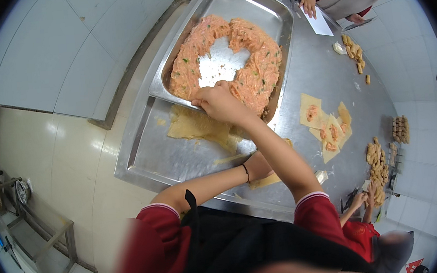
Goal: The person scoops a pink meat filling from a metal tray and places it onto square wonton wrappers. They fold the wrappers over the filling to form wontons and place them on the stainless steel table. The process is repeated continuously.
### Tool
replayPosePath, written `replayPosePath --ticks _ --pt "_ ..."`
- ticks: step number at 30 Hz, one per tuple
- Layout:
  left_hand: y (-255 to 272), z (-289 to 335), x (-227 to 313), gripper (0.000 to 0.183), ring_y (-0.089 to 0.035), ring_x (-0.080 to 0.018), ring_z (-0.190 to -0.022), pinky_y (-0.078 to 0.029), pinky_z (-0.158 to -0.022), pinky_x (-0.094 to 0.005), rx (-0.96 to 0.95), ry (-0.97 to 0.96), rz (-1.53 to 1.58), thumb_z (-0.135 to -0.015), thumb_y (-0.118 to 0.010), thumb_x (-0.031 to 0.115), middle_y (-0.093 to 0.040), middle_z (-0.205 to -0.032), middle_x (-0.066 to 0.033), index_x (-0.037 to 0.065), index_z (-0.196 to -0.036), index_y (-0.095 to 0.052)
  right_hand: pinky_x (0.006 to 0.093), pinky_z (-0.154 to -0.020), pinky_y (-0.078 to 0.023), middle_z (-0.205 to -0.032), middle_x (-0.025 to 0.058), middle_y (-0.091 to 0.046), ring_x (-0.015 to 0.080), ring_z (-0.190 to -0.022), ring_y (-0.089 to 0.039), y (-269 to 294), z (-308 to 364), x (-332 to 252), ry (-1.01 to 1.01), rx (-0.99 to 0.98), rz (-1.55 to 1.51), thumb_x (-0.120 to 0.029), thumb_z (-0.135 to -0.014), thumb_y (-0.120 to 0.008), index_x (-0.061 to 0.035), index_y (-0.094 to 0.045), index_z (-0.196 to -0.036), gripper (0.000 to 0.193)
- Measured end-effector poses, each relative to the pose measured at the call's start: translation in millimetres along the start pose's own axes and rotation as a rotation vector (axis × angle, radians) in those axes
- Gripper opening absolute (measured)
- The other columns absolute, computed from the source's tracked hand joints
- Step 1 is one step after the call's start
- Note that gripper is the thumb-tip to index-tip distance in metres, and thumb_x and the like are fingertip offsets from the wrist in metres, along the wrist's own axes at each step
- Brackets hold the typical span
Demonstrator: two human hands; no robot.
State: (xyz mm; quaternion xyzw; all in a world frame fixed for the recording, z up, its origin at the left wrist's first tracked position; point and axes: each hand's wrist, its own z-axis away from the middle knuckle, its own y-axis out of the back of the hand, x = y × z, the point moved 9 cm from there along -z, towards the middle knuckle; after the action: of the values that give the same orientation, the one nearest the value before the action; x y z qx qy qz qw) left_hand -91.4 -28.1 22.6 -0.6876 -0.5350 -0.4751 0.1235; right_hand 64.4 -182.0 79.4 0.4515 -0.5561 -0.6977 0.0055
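Note:
A deep steel tray (273, 0) holds an orange-pink minced filling (262, 66) with green flecks, heaped in a ring. My right hand (219, 103) is at the tray's near wall, its fingers bent and closed at the edge of the filling. How much they pinch is hard to see. Beneath my right forearm, my left hand (259, 166), with a dark band at the wrist, is low over the table beside thin yellow wrapper sheets (266, 181); its fingers are hidden. More yellow wrappers (199, 123) lie against the tray's near side.
On the steel table (286, 130), several wrappers with dabs of filling (329, 131) lie to the right. Folded rolls (376, 166) are piled farther right, others (353, 50) at the far right. One person holds a white sheet (317, 21); another's hands (363, 196) work near the pile.

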Motion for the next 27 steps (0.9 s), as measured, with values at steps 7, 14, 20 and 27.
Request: replayPosePath --ticks 7,14,20,27 --pt "-18.6 3.9 -4.1 0.030 -0.054 -0.0288 -0.111 -0.037 -0.099 -0.0435 -0.166 -0.011 -0.243 -0.077 -0.060 0.018 -0.062 -0.109 -0.0134 0.004 -0.104 -0.062 0.0368 -0.093 -0.030 -0.082 0.0041 -0.070 0.0212 -0.079 -0.062 17.7 14.5 31.4 -0.200 -0.076 0.028 -0.021 -0.090 -0.058 -0.0101 -0.071 -0.094 0.017" --pt "-8.8 1.3 0.8 0.023 -0.055 -0.0297 -0.106 -0.039 -0.096 -0.0446 -0.127 -0.044 -0.184 -0.078 -0.059 0.017 -0.062 -0.105 -0.0135 0.003 -0.097 -0.063 0.0419 -0.098 -0.029 -0.086 0.0122 -0.069 0.0289 -0.088 -0.064 -18.8 6.0 51.3 -0.305 -0.422 0.128 -0.030 -0.096 -0.040 -0.0092 -0.070 -0.098 0.037" --pt "-15.2 2.6 -8.1 0.022 -0.055 -0.0343 -0.105 -0.042 -0.093 -0.0467 -0.265 0.087 -0.046 -0.081 -0.057 0.013 -0.063 -0.103 -0.0166 0.000 -0.098 -0.062 0.0431 -0.089 -0.041 -0.092 0.0121 -0.069 0.0296 -0.091 -0.063 -17.3 14.7 43.2 -0.337 -0.411 0.077 -0.044 -0.096 -0.042 -0.0083 -0.064 -0.103 0.042" --pt "21.1 -9.9 1.8 0.030 -0.051 -0.0325 -0.111 -0.040 -0.095 -0.0434 -0.330 -0.052 -0.237 -0.079 -0.064 0.015 -0.058 -0.115 -0.0153 0.005 -0.107 -0.059 0.0300 -0.077 -0.048 -0.090 0.0067 -0.068 0.0184 -0.083 -0.064 30.7 59.2 27.9 -0.227 -0.194 -0.226 -0.026 -0.085 -0.065 -0.0069 -0.063 -0.101 0.025"
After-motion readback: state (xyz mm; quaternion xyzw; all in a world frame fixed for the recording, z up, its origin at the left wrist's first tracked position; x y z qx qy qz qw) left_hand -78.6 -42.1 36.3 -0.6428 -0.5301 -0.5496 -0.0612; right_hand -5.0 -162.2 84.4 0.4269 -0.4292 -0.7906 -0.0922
